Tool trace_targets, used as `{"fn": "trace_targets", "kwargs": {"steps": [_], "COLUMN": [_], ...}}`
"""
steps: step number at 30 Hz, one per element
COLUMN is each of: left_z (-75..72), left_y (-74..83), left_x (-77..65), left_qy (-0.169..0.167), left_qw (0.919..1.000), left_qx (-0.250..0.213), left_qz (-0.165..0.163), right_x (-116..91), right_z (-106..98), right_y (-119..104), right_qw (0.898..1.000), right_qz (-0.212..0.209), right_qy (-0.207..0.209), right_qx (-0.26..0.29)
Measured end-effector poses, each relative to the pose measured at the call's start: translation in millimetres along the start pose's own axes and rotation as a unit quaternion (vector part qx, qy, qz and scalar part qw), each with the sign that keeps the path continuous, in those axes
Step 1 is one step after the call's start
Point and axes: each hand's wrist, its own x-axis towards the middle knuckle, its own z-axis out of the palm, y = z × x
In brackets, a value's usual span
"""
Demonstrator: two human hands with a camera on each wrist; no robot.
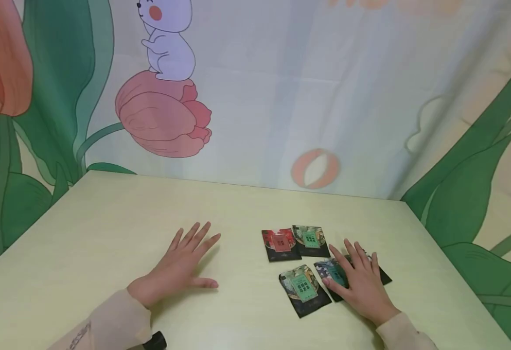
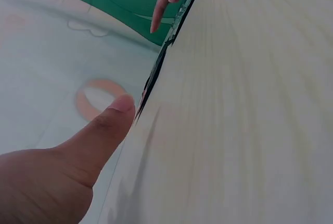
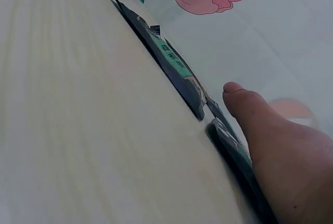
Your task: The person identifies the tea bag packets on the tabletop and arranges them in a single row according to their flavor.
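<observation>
Several flat, dark-bottomed sachets lie on the table right of centre in the head view. A red sachet (image 1: 280, 245) touches or overlaps a green-labelled sachet (image 1: 311, 239) at the back. Nearer lies another green-labelled sachet (image 1: 305, 291), tilted. My right hand (image 1: 363, 288) is spread with its fingers over a bluish sachet (image 1: 331, 271) and a further dark sachet (image 1: 385, 277), both partly hidden. Whether it touches them I cannot tell. To the left, my left hand (image 1: 183, 262) is spread low over the table, holding nothing; its thumb (image 2: 106, 125) shows in the left wrist view.
The pale table (image 1: 106, 233) reaches back to a printed cloth (image 1: 246, 107) with tulips and a white animal. A black object (image 1: 155, 341) shows beside the left sleeve (image 1: 119, 321) at the bottom.
</observation>
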Motion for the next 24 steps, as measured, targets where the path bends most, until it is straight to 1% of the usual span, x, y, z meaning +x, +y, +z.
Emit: {"fn": "trace_targets", "kwargs": {"steps": [7,14,18,24], "left_z": [-6.5,-12.9,-15.7,-17.3], "left_y": [4.4,10.1,16.4,28.7], "left_x": [4.0,9.3,14.9,22.9], "left_qy": [-0.005,0.01,0.0,-0.026], "left_qw": [1.0,0.9995,0.9987,0.9974], "left_qx": [-0.002,0.022,0.039,0.043], "left_qz": [0.005,0.02,0.032,0.052], "right_x": [4,7,7,4], "right_z": [-9,-14,-17,-17], "right_y": [0,-4,-10,-23], "right_qw": [1.0,1.0,1.0,0.999], "right_qz": [0.008,0.005,-0.011,-0.041], "right_qy": [0.002,-0.004,-0.003,0.009], "right_qx": [0.006,0.011,0.017,0.035]}}
